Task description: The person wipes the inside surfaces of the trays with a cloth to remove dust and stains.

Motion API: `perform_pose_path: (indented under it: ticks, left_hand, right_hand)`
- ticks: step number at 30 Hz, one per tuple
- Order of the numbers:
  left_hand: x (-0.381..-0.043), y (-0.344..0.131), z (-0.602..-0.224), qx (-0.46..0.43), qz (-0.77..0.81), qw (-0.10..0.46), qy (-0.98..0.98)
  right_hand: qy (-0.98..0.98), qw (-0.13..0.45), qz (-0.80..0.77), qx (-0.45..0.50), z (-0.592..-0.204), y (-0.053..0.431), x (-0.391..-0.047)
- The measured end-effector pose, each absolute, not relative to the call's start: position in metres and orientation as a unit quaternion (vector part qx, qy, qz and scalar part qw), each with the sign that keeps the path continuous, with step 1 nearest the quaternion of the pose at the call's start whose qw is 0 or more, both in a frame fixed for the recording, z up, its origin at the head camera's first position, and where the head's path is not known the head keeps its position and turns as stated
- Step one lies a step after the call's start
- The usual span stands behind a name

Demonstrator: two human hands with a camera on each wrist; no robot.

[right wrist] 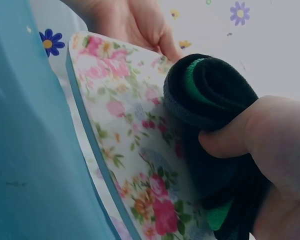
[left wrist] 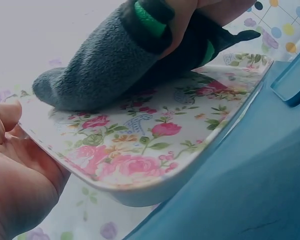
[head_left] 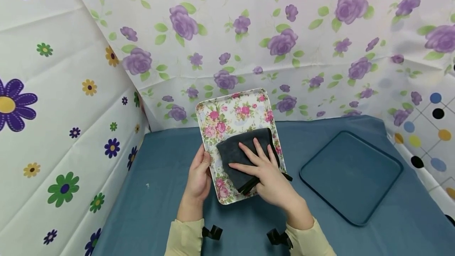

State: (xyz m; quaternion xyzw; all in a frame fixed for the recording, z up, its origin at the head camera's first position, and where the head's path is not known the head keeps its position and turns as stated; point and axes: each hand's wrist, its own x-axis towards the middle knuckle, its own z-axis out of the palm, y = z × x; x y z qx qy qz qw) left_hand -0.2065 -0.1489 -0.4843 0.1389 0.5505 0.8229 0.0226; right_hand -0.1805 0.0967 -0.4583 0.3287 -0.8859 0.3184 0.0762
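Sleeves: pale yellow fabric sleeves (head_left: 185,238) covered your forearms nearest the head camera, with black looped straps (head_left: 212,232) at the cuffs.
Floral tray: your rectangular white tray printed with pink roses (head_left: 249,118) was tilted between your arms, seemingly lifted off the blue cloth-covered counter (head_left: 156,192).
Left hand: your left hand (head_left: 199,179) gripped the tray's left edge, its thumb at the rim.
Right hand: your right hand (head_left: 273,180), apart from the left, spread its fingers over the folded dark grey fabric cloth (head_left: 232,152) and held a fold of it with the thumb, against the tray's face.
Blue tray: a flat, square blue tray with a raised rim (head_left: 350,179) rested on the counter to your right.
Slip risk: only one edge seemed gripped, so hard pressure near the opposite edge could have twisted the tray loose.
Cloth risk: its loose folds could have bunched or caught on the rim.
Right wrist view: it showed your thumb against the rolled cloth and a bright green lining (right wrist: 216,217), both hidden from the head view.
Head view: it alone showed the whole blue tray and your spread fingers.
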Motion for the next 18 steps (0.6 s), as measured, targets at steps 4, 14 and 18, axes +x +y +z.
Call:
perform_pose_path:
  ticks: [4, 14, 18]
  left_hand:
    - [-0.207, -0.150, -0.485, 0.149, 0.822, 0.023, 0.549]
    - [-0.207, -0.147, -0.489, 0.154, 0.831, 0.041, 0.534]
    - [-0.207, -0.145, -0.489, 0.152, 0.831, 0.042, 0.534]
  right_hand:
    - [-0.891, 0.078, 0.314, 0.319, -0.457, 0.102, -0.183]
    - [-0.891, 0.087, 0.324, 0.307, -0.456, 0.110, -0.185]
    - [-0.892, 0.091, 0.323, 0.302, -0.456, 0.111, -0.185]
